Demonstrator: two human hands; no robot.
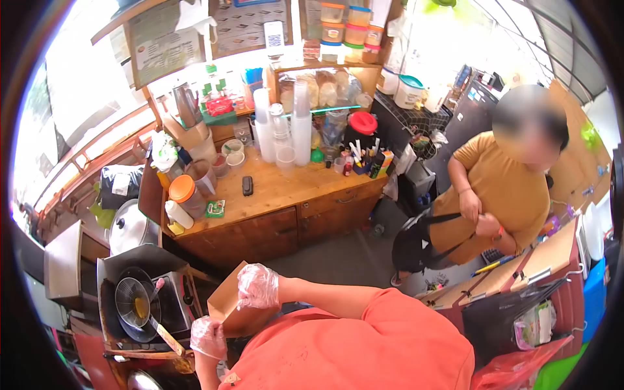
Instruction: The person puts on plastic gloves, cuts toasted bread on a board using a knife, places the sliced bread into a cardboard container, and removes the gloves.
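Both my hands wear clear plastic gloves, and a brown paper bag (237, 311) is between them, close to my red shirt. My right hand (258, 286) is closed on the bag's upper edge. Lower down, my left hand (209, 337) grips the near lower edge, its fingers curled. To the left of the hands, a wire strainer (132, 301) with a yellowish piece of food in it rests over a dark wok (144, 333) on the stove (170, 300). The strainer's handle (168, 338) points toward my left hand.
Ahead stands a wooden counter (273, 201) with stacked plastic cups (301, 127), an orange-lidded jar (185, 195) and a small black object (247, 186). A lidded pot (130, 227) is beyond the stove. At the right, a person in a tan shirt (504, 182) stands with hands together.
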